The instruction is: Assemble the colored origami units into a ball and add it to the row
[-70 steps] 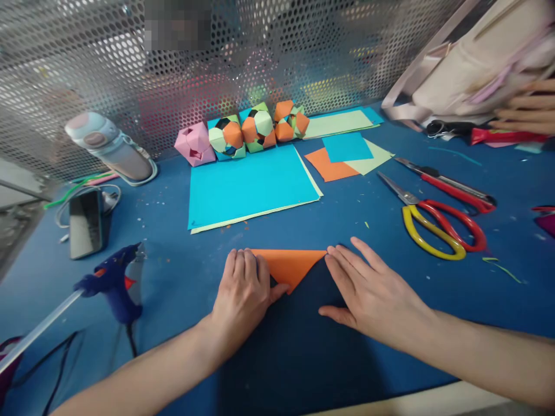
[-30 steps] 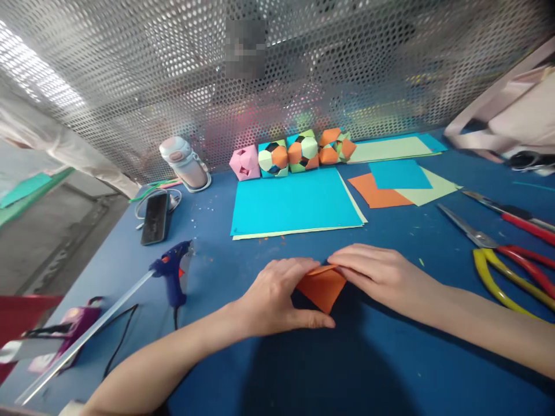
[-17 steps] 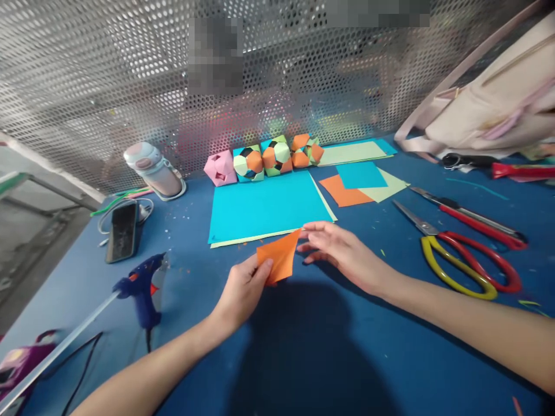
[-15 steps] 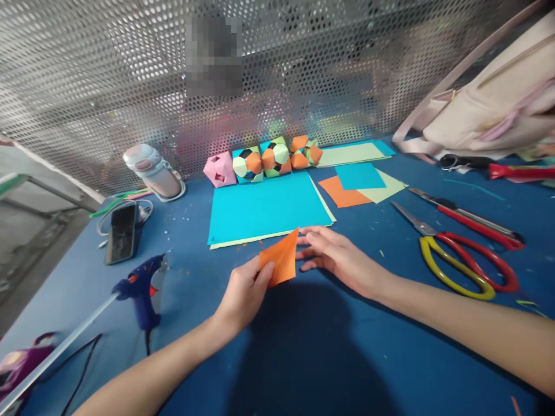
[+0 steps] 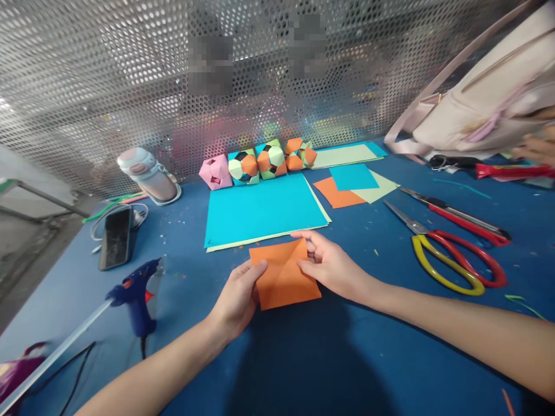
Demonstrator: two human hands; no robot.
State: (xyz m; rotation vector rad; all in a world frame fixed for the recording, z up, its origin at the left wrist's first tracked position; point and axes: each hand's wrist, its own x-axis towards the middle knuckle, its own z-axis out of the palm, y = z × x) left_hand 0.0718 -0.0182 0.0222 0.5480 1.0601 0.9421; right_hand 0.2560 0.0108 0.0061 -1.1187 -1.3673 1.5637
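An orange square of paper (image 5: 286,280) is held up above the blue table, with a faint crease across it. My left hand (image 5: 240,289) pinches its left edge, the thumb on the front and the fingers behind. On the other side my right hand (image 5: 332,263) grips the right edge, thumb in front, some fingers hidden behind the sheet. Just beyond lies a stack of blue and pale green sheets (image 5: 264,211). Loose orange (image 5: 336,196), blue (image 5: 353,176) and pale green (image 5: 381,188) squares overlap to its right.
Folded paper balls (image 5: 271,159) line the perforated metal screen (image 5: 151,86). Scissors (image 5: 446,254) and a utility knife (image 5: 459,216) lie right. Left are a glue gun (image 5: 136,294), a phone (image 5: 116,237) and a bottle (image 5: 147,173). Another person's hand (image 5: 540,144) shows by the beige bag (image 5: 477,98).
The orange paper has turned from a tilted, partly folded-looking shape to a flat square facing me. My right hand, fingers apart beside it before, now grips its right edge.
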